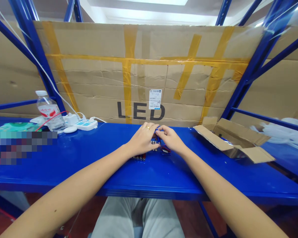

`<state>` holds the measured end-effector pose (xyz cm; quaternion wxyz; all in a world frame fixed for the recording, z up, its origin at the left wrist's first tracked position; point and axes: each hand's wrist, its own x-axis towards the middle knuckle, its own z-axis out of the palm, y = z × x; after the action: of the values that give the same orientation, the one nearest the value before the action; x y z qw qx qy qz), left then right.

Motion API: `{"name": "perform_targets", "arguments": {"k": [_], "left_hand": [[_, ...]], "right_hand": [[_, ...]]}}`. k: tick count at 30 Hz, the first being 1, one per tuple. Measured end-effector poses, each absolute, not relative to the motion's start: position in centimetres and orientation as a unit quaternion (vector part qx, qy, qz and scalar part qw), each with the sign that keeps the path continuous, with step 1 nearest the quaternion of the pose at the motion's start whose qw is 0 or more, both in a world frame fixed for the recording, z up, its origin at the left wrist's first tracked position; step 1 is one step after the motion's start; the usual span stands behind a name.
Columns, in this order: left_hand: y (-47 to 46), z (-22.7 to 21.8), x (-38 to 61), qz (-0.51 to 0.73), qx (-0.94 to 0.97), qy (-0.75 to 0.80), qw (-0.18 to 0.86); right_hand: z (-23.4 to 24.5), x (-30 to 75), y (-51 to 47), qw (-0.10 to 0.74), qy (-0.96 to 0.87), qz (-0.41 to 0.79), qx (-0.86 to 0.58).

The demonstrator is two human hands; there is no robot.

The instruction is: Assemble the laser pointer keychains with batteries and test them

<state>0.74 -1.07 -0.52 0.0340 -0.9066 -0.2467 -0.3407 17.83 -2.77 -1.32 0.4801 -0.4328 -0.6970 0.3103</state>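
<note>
My left hand (143,139), with a ring on one finger, curls over the middle of the table, its fingertips meeting those of my right hand (171,138). Between the fingers a small dark blue piece (159,140) shows, thin and mostly covered; its kind is unclear. The right fingers pinch at it, and the left fingers are closed around the same spot. Below the left palm lie several small cylindrical batteries (140,157) side by side. More silvery battery ends (154,142) show between the hands. Beside the right wrist rests a small bundle of red and dark wires (165,150).
An open cardboard box (230,138) stands on the blue table (89,168) at the right. At the left are a plastic bottle (49,112), a white power strip (85,124) and a green packet (17,127). A large taped cardboard sheet (101,79) closes off the back.
</note>
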Motion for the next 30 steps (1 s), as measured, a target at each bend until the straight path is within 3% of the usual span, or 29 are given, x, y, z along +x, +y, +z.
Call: {"name": "perform_targets", "arguments": {"k": [8,11,16,25,30], "left_hand": [[-0.5,-1.1,0.6,-0.358,-0.89,-0.282,0.014],[-0.1,-1.0,0.1,-0.383,-0.871,-0.307,-0.03],[0.2,-0.7,-0.6,-0.405,-0.852,-0.33,-0.046],[-0.1,-0.6,-0.3,-0.414,-0.851,-0.319,-0.048],[-0.1,-0.7,-0.3,-0.435,-0.834,-0.323,-0.101]], "right_hand": [[-0.5,18.7,-2.9,0.448,-0.704,0.283,-0.473],[0.9,20.2,-3.6,0.349,-0.716,0.279,-0.537],[1.7,21.5,-4.5,0.157,-0.803,0.241,-0.522],[0.8,20.5,-4.5,0.048,-0.81,0.226,-0.539],[0.7,19.5,-5.4,0.011,-0.824,0.188,-0.534]]}}
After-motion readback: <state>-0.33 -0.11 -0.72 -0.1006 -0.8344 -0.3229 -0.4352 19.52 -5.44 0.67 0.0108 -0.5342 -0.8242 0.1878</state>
